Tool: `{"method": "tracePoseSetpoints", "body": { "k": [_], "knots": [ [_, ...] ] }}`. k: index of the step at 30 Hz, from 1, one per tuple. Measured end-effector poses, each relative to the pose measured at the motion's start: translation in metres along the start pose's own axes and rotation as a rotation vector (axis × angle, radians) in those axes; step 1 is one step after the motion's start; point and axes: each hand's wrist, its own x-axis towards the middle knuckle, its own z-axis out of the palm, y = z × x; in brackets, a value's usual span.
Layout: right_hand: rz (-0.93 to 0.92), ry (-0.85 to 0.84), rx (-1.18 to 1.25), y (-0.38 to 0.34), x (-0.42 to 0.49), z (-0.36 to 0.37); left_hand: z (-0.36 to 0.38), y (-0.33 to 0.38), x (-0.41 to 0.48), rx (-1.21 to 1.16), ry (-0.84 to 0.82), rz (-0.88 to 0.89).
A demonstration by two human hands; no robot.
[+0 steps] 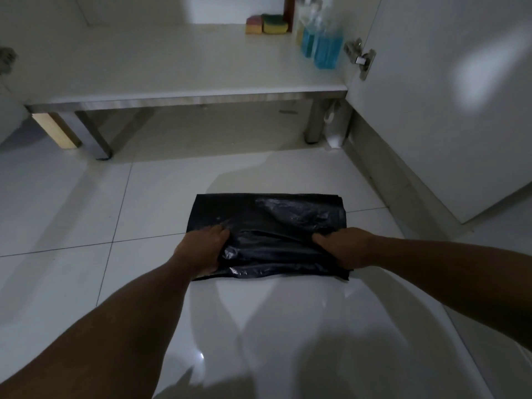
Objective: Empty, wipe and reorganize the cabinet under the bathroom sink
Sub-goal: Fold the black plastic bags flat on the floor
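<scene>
A folded black plastic bag (pixel 267 214) lies flat on the white floor tiles in front of the open cabinet. My left hand (pixel 201 249) grips its near left edge, fingers curled into the plastic. My right hand (pixel 342 247) grips the near right edge the same way. The cabinet's white shelf (pixel 161 67) stands behind the bag. Two sponges (pixel 266 24) sit at the shelf's back, and two bottles of blue liquid (pixel 322 44) stand at its right end.
The cabinet door (pixel 437 96) hangs open on the right, hinge (pixel 361 57) showing. Metal legs (pixel 315 122) hold the shelf above the floor. A white object (pixel 335 131) leans under the shelf's right end. Glossy tiles (pixel 72 203) spread to the left.
</scene>
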Motion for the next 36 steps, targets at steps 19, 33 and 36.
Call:
{"method": "tracePoseSetpoints", "body": {
  "k": [19,33,36],
  "knots": [
    [-0.195,0.338,0.069,-0.007,-0.008,-0.033,-0.017,-0.003,-0.005,0.039,0.149,0.205],
    [0.404,0.453,0.357,-0.106,0.086,-0.036,0.014,0.035,0.035,-0.076,-0.003,-0.252],
    [0.467,0.448,0.364,-0.111,0.093,-0.024,0.023,0.028,0.033,-0.078,-0.007,-0.23]
  ]
}}
